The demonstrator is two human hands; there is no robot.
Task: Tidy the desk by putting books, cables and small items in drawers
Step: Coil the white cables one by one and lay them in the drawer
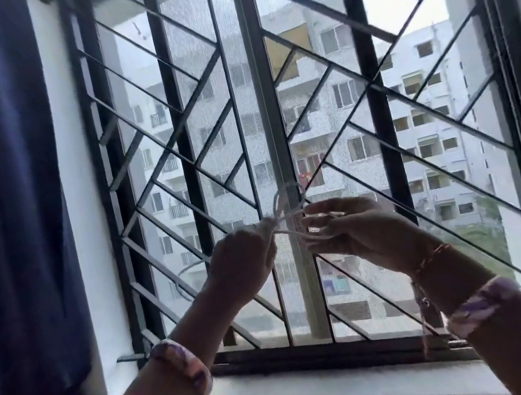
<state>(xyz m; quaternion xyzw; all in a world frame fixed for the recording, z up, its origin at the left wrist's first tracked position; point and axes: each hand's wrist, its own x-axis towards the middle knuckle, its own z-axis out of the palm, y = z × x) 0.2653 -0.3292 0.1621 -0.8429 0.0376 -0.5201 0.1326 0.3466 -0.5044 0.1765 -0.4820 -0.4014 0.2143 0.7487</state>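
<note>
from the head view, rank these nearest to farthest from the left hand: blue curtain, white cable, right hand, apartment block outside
1. white cable, gripped in the left hand
2. right hand, just across the cable
3. blue curtain, far left, indoors
4. apartment block, outside beyond the window

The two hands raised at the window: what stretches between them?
In the head view, a thin white cable spans the gap, gripped by the left hand and the right hand, with a loop rising above them. Behind it stands the window grille.
</note>
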